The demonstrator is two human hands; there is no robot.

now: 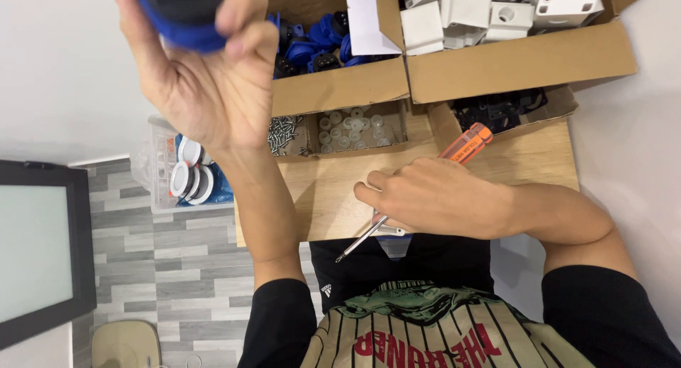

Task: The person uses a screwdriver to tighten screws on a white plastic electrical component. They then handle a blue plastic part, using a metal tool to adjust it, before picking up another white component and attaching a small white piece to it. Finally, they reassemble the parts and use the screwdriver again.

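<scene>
L hand [206, 77] raised near camera, fingers closed on blue-rimmed round fitting [186, 13]. R hand [433, 194] at desk [319, 191] front edge, gripping orange-handled screwdriver [425, 176], tip toward torso; small white part [389, 230] partly hidden under it. Boxes of blue fittings [316, 45], white housings [468, 13], screws [282, 134] well stocked; judged much left. Finished count: cannot tell.

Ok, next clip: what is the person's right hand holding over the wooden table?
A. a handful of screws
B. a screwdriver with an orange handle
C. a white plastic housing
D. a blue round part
B: the right hand closes on a screwdriver whose orange handle sticks out past the knuckles and whose metal shaft points toward the body.
</scene>
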